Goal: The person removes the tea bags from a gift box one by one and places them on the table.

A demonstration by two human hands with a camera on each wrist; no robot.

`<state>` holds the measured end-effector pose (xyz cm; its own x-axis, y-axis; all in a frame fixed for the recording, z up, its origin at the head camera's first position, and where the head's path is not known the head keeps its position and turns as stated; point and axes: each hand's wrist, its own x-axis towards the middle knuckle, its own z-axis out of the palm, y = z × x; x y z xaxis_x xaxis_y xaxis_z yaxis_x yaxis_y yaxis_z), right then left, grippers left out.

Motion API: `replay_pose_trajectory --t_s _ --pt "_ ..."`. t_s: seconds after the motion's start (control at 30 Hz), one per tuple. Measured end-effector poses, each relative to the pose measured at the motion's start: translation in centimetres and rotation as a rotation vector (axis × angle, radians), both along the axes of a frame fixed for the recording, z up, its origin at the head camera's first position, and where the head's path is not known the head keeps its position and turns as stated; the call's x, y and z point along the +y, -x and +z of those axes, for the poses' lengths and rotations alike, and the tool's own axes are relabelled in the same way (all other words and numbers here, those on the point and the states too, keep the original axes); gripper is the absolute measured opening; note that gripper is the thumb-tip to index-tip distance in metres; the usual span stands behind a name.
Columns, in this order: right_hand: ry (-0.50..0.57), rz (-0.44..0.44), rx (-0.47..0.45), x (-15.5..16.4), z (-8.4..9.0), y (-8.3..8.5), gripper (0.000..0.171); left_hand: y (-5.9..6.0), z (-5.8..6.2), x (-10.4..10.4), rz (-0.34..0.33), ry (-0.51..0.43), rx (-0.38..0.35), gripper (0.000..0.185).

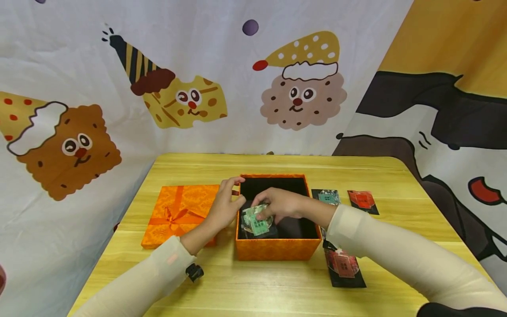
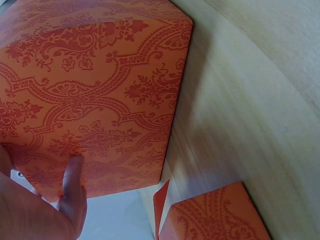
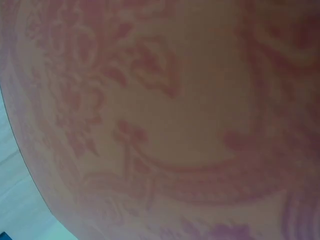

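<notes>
An orange patterned gift box (image 1: 279,250), dark inside, stands without its lid. My left hand (image 1: 225,204) holds the box's left wall near the rim; in the left wrist view a finger (image 2: 73,176) lies against the patterned outer side. Reaching in over the right wall, my right hand (image 1: 283,204) pinches a small black packet with a pale green label (image 1: 259,224) in the left half of the box. In the right wrist view only the blurred box wall (image 3: 200,115) fills the frame, and the hand is hidden.
Left of the box lies its orange lid (image 1: 194,198) with a ribbon bow. On the right are a teal-labelled packet (image 1: 326,196), a red-labelled packet (image 1: 362,200) and a pink-red packet (image 1: 343,268), partly near my right sleeve. A printed cloth (image 1: 237,141) hangs behind the wooden table (image 1: 269,290).
</notes>
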<state>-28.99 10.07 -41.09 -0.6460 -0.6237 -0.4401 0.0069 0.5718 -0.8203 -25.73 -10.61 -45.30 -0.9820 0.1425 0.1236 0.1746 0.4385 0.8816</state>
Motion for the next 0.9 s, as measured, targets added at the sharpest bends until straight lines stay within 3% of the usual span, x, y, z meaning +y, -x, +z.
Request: replay_pose_trajectory --t_s 0.5,0.9 --pt "0.121 -0.180 0.069 3.1 2.9 -0.3 0.033 0.0 -0.1 0.0 0.007 -0.005 0.001 0.049" --pt "0.126 -0.181 0.197 8.5 4.9 -0.2 0.032 0.1 -0.2 0.0 -0.008 -0.012 -0.005 0.048"
